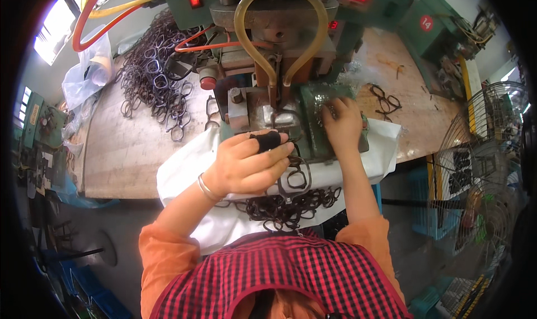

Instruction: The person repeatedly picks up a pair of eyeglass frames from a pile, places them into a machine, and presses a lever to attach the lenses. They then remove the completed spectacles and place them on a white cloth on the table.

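The left hand has its fingers closed around a dark, thin metal spectacle-frame front and holds it at the foot of the green bench-top machine, just under the brass-coloured tooling. One finger wears a black sleeve. The right hand lies flat on the green metal block beside the tooling, fingers spread and pressing down rather than gripping anything.

Judging by the piles, the work looks partly through but far from over. A heap of the same dark wire frames rests on the white cloth in the person's lap and at the desk edge, and a much larger tangle of dark wire frames lies on the wooden desk to the left of the machine (which heap is finished and which waits, I cannot tell). A few stray dark frames sit on the desk to the right.

The held frame is slender and dark — two rounded-rectangular rims joined at a bridge, with no lenses visible.
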Demonstrator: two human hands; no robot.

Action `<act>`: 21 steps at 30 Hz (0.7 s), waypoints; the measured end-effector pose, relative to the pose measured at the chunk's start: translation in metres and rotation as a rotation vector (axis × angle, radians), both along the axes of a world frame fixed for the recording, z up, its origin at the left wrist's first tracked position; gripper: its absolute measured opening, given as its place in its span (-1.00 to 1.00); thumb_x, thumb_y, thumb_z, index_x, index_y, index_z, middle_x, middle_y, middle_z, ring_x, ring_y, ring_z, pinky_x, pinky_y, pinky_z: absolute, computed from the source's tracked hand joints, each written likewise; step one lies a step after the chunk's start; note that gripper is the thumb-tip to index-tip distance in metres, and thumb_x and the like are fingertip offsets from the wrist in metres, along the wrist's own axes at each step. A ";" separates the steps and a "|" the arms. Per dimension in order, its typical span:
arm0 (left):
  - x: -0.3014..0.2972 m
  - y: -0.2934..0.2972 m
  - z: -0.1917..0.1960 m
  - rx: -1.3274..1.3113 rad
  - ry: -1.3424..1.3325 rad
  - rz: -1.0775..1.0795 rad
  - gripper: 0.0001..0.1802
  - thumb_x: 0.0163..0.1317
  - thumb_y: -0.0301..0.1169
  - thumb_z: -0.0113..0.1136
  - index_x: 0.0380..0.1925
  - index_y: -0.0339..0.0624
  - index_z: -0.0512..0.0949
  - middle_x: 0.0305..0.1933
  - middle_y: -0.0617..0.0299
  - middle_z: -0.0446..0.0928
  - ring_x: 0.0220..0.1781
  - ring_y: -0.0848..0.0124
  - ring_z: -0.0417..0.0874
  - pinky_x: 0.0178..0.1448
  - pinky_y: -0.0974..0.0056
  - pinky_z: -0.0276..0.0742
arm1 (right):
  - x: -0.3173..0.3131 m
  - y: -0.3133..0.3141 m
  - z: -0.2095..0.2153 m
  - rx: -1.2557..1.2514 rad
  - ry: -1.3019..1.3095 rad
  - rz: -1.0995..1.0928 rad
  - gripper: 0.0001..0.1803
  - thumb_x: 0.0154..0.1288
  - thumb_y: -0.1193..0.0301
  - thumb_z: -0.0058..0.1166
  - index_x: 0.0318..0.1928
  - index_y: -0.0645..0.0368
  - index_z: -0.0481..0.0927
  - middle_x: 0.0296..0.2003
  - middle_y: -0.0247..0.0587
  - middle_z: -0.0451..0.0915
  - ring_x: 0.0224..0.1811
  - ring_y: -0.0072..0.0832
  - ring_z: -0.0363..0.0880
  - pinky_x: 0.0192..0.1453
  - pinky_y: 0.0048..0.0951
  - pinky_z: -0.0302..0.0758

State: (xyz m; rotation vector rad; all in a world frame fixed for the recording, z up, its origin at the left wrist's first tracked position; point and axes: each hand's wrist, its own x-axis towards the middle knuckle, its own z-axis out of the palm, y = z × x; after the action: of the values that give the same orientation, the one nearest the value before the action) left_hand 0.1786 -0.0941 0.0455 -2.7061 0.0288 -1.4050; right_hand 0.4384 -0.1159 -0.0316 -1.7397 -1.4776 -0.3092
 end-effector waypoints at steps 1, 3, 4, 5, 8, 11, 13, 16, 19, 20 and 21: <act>-0.001 -0.002 0.000 -0.021 -0.007 0.008 -0.78 0.04 -0.51 0.32 -0.27 -0.13 0.57 0.01 0.16 0.67 -0.03 0.24 0.73 0.00 0.22 0.71 | -0.002 0.014 -0.001 -0.020 -0.063 0.000 -0.91 0.08 0.41 0.26 -0.36 0.11 0.66 -0.29 -0.20 0.59 -0.11 -0.13 0.56 -0.10 -0.08 0.51; -0.003 -0.013 0.003 -0.165 0.031 0.016 -0.76 0.03 -0.50 0.32 -0.25 -0.12 0.58 0.03 0.15 0.67 0.00 0.21 0.73 0.06 0.17 0.70 | -0.001 0.025 -0.011 -0.091 -0.155 -0.038 -0.90 0.09 0.39 0.24 -0.36 0.10 0.65 -0.29 -0.20 0.59 -0.11 -0.14 0.56 -0.13 -0.08 0.53; -0.006 -0.019 0.004 -0.232 0.056 0.028 -0.75 0.03 -0.50 0.32 -0.23 -0.12 0.59 0.04 0.14 0.66 0.01 0.20 0.73 0.08 0.14 0.69 | 0.000 0.033 -0.015 -0.121 -0.194 -0.050 -0.90 0.10 0.38 0.23 -0.36 0.10 0.65 -0.29 -0.20 0.59 -0.11 -0.14 0.56 -0.14 -0.08 0.54; -0.015 -0.031 -0.004 -0.245 0.029 0.086 -0.71 0.02 -0.51 0.31 -0.18 -0.16 0.61 0.04 0.12 0.66 0.08 0.15 0.72 0.17 0.09 0.65 | -0.001 0.026 -0.016 -0.203 -0.214 -0.083 -0.90 0.09 0.39 0.20 -0.37 0.11 0.64 -0.30 -0.19 0.60 -0.12 -0.14 0.58 -0.14 -0.09 0.56; -0.070 -0.052 0.004 0.030 0.021 0.318 -0.77 0.18 -0.52 0.27 -0.14 -0.17 0.64 0.03 0.12 0.67 0.11 0.17 0.69 0.26 0.08 0.58 | 0.004 -0.008 -0.015 -0.132 -0.173 -0.042 -0.86 0.03 0.52 0.17 -0.33 0.13 0.69 -0.31 -0.14 0.65 -0.15 -0.12 0.62 -0.11 -0.11 0.57; -0.113 -0.028 0.008 -0.127 -0.098 0.812 -0.79 0.17 -0.52 0.34 -0.18 -0.09 0.67 -0.02 0.24 0.70 0.04 0.22 0.68 0.18 0.12 0.55 | 0.007 -0.028 -0.002 0.037 -0.042 -0.029 -0.86 0.10 0.52 0.19 -0.28 0.14 0.70 -0.29 -0.12 0.66 -0.17 -0.10 0.61 -0.09 -0.14 0.53; -0.112 0.025 0.028 -0.150 -0.235 0.837 -0.85 0.14 -0.51 0.36 -0.26 -0.11 0.69 -0.09 0.27 0.70 -0.04 0.21 0.67 0.08 0.16 0.52 | -0.002 -0.026 0.012 0.006 0.116 -0.015 -0.87 0.13 0.50 0.21 -0.26 0.13 0.70 -0.29 -0.10 0.66 -0.18 -0.10 0.61 -0.07 -0.15 0.51; -0.120 0.111 0.006 -0.196 -0.026 1.005 -0.94 0.13 -0.47 0.32 -0.37 -0.16 0.70 -0.17 0.22 0.67 -0.15 0.20 0.62 0.00 0.25 0.47 | -0.005 -0.019 0.015 0.021 0.123 0.018 -0.86 0.13 0.50 0.23 -0.25 0.13 0.71 -0.29 -0.09 0.65 -0.18 -0.10 0.60 -0.05 -0.17 0.49; -0.122 0.197 -0.059 -0.212 0.263 1.345 -0.84 0.16 -0.34 0.23 -0.33 -0.09 0.73 -0.09 0.21 0.61 0.02 0.17 0.57 0.14 0.04 0.42 | -0.003 -0.021 0.008 0.010 0.184 0.009 -0.85 0.13 0.51 0.22 -0.24 0.14 0.71 -0.30 -0.09 0.65 -0.17 -0.12 0.60 -0.04 -0.18 0.48; -0.120 0.215 -0.083 -0.207 0.305 1.481 -0.80 0.16 -0.30 0.19 -0.32 -0.06 0.74 -0.06 0.21 0.59 0.09 0.14 0.55 0.18 -0.08 0.39 | -0.001 -0.024 0.007 0.001 0.219 0.014 -0.84 0.14 0.51 0.22 -0.23 0.14 0.71 -0.30 -0.09 0.65 -0.17 -0.12 0.60 -0.04 -0.19 0.48; -0.118 0.226 -0.103 -0.383 0.391 1.589 -0.75 0.14 -0.30 0.16 -0.24 -0.05 0.73 0.01 0.18 0.56 0.13 0.07 0.52 0.22 -0.28 0.30 | 0.000 -0.031 0.005 -0.014 0.197 -0.028 -0.85 0.14 0.51 0.23 -0.23 0.16 0.71 -0.30 -0.09 0.65 -0.18 -0.14 0.61 -0.04 -0.22 0.49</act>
State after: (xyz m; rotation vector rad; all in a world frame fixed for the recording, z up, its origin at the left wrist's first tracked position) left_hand 0.0606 0.1314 -0.0576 -1.9137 -1.9214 -0.3425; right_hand 0.4388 -0.1468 -0.0268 -1.7496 -1.3177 -0.1375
